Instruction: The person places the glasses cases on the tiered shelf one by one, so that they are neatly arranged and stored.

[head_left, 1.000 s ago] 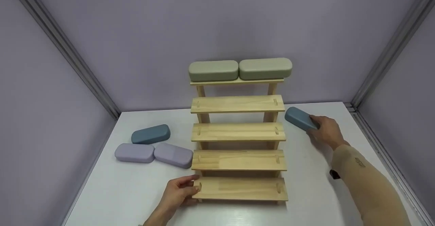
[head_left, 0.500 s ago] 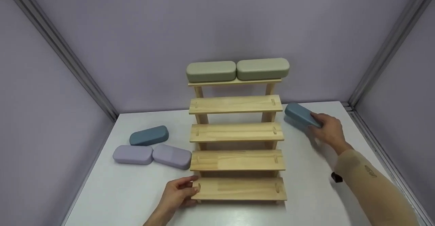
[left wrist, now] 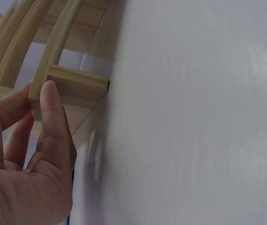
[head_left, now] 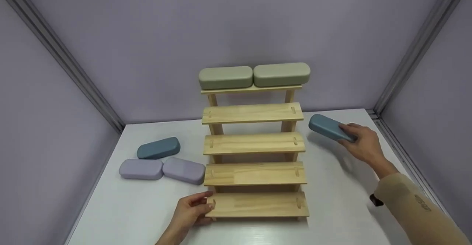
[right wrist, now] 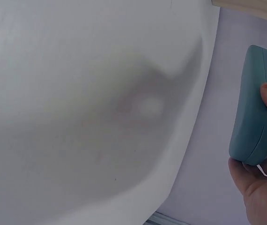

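A blue glasses case (head_left: 329,127) is held off the table at the right by my right hand (head_left: 363,143), thumb and fingers around its near end. The right wrist view shows this case (right wrist: 253,108) above its shadow. My left hand (head_left: 188,211) pinches the left end of the lowest step of a wooden tiered shelf (head_left: 258,204); in the left wrist view, fingertips (left wrist: 50,91) press the board's end. Two green cases (head_left: 225,77) stand end to end on the top step. Left of the shelf, another blue case (head_left: 158,148) lies behind two lavender cases (head_left: 141,169).
The white table (head_left: 121,215) is bounded by a back wall (head_left: 166,53) and side walls with grey metal corner rails (head_left: 391,79). The right lavender case (head_left: 184,170) lies close to the shelf's left side.
My right hand has lifted the blue case off the table and drawn it slightly to the right. My left hand keeps its pinch on the lowest step. The head view has shifted slightly.
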`<state>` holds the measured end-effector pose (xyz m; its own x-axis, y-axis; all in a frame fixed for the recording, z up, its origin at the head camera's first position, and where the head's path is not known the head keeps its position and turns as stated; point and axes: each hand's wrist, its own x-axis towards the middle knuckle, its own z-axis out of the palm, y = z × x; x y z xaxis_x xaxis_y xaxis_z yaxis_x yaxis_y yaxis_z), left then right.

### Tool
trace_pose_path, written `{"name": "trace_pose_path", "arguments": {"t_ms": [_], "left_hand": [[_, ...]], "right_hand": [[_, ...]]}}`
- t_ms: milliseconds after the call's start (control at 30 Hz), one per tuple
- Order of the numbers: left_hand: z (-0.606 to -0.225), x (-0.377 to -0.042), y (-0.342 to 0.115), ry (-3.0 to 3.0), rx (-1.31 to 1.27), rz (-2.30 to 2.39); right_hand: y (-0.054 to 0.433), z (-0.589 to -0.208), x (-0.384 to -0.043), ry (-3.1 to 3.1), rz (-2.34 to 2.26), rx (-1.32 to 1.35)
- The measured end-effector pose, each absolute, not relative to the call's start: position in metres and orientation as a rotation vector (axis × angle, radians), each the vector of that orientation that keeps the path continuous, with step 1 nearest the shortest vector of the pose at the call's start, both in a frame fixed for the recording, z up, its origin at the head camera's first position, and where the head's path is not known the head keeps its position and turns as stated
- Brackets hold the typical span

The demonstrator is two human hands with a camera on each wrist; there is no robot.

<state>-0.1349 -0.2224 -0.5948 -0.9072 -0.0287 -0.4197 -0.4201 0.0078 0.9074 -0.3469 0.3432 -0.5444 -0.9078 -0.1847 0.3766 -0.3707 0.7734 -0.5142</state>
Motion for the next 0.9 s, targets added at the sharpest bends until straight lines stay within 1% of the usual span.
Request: {"name": "trace_pose_path", "arguments": {"t_ms": [633,900], "left_hand": [[-0.597,-0.135,-0.223,1.993,-0.485,1.98],[-0.598,-0.135,-0.222,2.003,-0.473,1.982]], "right_hand": [[0.362,-0.484,-0.293,-2.529,0.828,0.501],[0.36,-0.451,-0.279,-2.513,0.901,0.55]]}}
